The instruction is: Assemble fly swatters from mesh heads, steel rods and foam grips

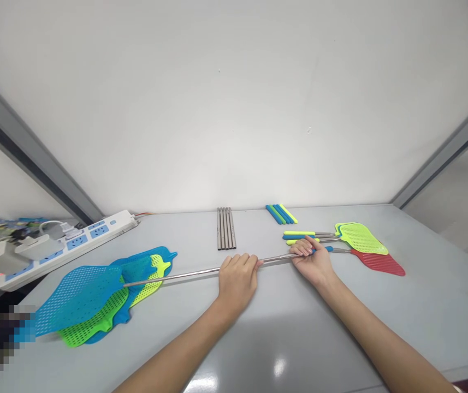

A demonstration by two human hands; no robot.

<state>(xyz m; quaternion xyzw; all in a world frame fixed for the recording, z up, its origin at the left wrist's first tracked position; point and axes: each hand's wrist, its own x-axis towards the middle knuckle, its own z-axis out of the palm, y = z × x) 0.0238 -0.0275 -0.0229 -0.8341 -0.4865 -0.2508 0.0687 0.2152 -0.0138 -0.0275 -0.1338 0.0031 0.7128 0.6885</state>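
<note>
A fly swatter with a blue mesh head (80, 297) and a long thin metal rod (193, 273) stretches across the table between my hands. My left hand (238, 279) is closed around the middle of the rod, knuckles up. Further right, my right hand (312, 263) has its fingers curled over the rod's other end, which is hidden in them. The blue head lies over a pile of loose heads at the left, among them a green head (90, 330) and a yellow head (152, 278).
Several short metal rods (226, 229) lie side by side near the wall. Right of them are several coloured grips (282, 214). Swatters with a yellow head (362, 238) and a red head (381, 263) lie at the right. A power strip (82, 243) sits at the left.
</note>
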